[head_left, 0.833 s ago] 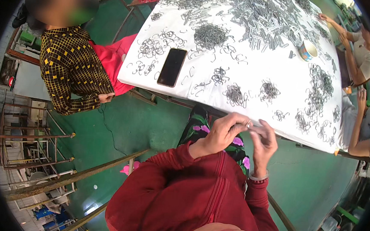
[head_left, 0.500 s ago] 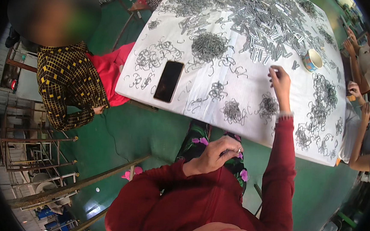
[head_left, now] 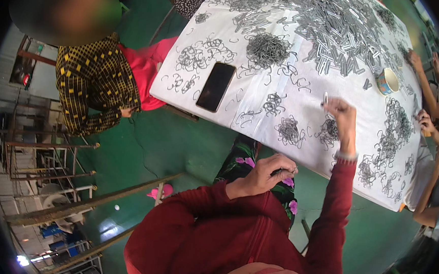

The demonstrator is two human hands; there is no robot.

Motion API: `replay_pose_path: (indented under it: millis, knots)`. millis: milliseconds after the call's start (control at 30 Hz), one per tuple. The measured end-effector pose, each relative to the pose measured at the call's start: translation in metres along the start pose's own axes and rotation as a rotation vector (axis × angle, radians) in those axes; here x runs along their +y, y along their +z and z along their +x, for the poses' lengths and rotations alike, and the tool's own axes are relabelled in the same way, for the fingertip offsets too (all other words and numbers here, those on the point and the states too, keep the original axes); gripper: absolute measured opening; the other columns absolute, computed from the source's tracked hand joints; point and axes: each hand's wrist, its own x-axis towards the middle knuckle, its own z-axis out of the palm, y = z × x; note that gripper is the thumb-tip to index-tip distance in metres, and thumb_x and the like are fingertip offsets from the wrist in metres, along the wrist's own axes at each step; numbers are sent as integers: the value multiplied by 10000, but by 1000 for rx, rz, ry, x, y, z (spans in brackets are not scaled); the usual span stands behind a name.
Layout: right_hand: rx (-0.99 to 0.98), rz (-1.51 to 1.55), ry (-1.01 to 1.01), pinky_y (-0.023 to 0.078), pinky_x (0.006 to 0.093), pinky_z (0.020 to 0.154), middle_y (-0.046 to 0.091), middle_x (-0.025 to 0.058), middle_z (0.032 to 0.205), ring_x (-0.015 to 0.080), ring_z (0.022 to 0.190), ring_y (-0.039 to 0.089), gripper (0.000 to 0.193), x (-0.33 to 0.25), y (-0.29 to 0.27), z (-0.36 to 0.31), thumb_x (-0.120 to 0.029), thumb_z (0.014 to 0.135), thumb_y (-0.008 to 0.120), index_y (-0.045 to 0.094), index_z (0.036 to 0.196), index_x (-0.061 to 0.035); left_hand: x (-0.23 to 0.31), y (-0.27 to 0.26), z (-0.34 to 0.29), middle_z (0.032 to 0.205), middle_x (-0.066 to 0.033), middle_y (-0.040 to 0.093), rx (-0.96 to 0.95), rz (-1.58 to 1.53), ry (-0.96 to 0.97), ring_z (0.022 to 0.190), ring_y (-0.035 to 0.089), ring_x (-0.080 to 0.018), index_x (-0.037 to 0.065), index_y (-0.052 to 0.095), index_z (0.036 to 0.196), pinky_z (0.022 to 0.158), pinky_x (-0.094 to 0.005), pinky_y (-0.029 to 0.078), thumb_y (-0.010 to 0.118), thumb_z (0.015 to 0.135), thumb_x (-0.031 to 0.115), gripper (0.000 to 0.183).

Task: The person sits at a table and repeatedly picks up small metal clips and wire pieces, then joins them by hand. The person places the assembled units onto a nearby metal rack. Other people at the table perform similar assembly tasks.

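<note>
My right hand (head_left: 342,116) is over the near part of the white-covered table (head_left: 253,123), pinching a short silvery metal piece (head_left: 326,97) that sticks up from the fingertips. Close to that hand lie two small heaps of curved wire hooks, one beside the wrist (head_left: 329,132) and another heap (head_left: 290,132) left of it. My left hand (head_left: 267,176) is curled closed in front of my body, off the table edge. Something dark shows at its fingers, but what it holds is hidden. A big pile of silvery metal pieces (head_left: 331,38) covers the far middle of the table.
A black phone (head_left: 216,87) lies on the table's left part, near a dense heap of hooks (head_left: 268,51). A paper cup (head_left: 388,81) stands at right by more hooks (head_left: 395,129). A person in a checked top (head_left: 93,87) sits left; other people's hands (head_left: 425,122) are at right.
My right hand has drawn back a little from the big pile and now shows a silvery piece at its fingertips. The left hand stays curled near my body. The view has shifted slightly.
</note>
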Motion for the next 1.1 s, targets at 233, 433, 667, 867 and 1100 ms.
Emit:
replay_pose_path:
  millis: [233,433,667,867,1100]
  knots:
    - [137,334,-41,447,221,562,619,51,721,96,629,550,125,-51,31,-158,45,750,703,609,831,35,8,7,6,875,-86,632,-66,77,-22,827,642,-166,-2,537,920,714,-280,505,612,850,14,103]
    - [238,315,-146,444,203,561,620,51,741,80,624,541,152,-66,46,-191,80,739,706,614,847,24,16,11,2,842,-93,624,-48,78,-18,795,617,-246,20,552,902,684,-338,479,635,833,80,124]
    - [216,350,-190,435,183,563,613,53,733,73,633,548,131,-67,54,-189,102,740,688,605,811,31,5,1,-6,929,-110,632,-73,163,-24,856,622,-261,21,566,974,727,-357,483,665,805,98,210]
    - [115,287,-168,466,238,632,651,87,751,108,662,574,177,-56,52,-186,145,672,701,609,778,37,-24,-43,34,1032,-113,651,105,290,-43,976,615,-225,0,599,1058,834,-335,469,566,878,123,221]
    - [23,254,-75,450,207,603,634,43,715,79,641,561,153,-42,61,-171,105,676,715,622,771,29,-135,-108,170,775,-183,620,169,983,-87,750,607,-345,-5,633,784,677,-432,467,620,822,193,203]
